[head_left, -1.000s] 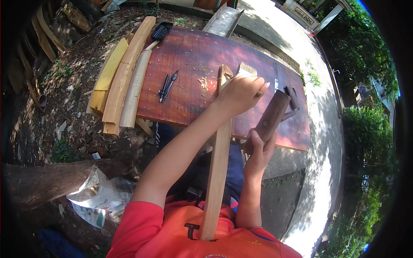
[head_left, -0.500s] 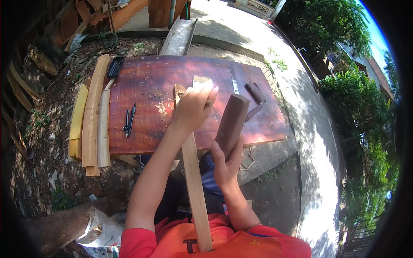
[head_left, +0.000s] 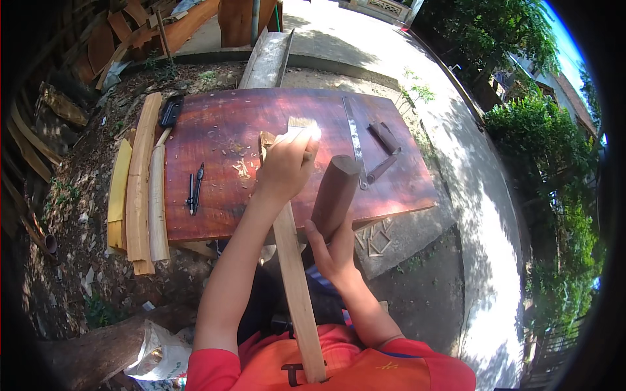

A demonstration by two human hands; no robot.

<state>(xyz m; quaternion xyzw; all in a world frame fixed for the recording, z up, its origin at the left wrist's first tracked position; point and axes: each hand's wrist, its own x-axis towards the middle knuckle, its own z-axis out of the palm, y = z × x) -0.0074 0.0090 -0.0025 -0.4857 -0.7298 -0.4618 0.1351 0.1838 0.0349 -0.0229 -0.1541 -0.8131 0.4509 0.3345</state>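
My left hand (head_left: 284, 166) is closed round a chisel-like tool with a pale, frayed top end (head_left: 301, 124); its lower end is hidden by the fist. Under that hand runs a long wooden strip (head_left: 293, 274), its far end on the table and its near end against my shirt. In my right hand (head_left: 332, 254) is a dark brown wooden club (head_left: 336, 195), tilted with its blunt end up, to the right of the left fist. The thumb lies along its left side. Small wood chips (head_left: 242, 168) lie on the table left of the fist.
The reddish-brown table (head_left: 215, 124) carries a divider-like tool (head_left: 195, 189), a metal ruler (head_left: 353, 133) and a dark angled tool (head_left: 385, 138). Along its left edge lie wooden boards (head_left: 139, 189) and a black-ended tool (head_left: 171, 111). A log (head_left: 98, 348) and a white sack (head_left: 156, 352) are lower left.
The club has come down and left, closer to my left fist, uncovering more of the ruler and the angled tool. My left hand keeps its hold on the tool. The view has shifted slightly.
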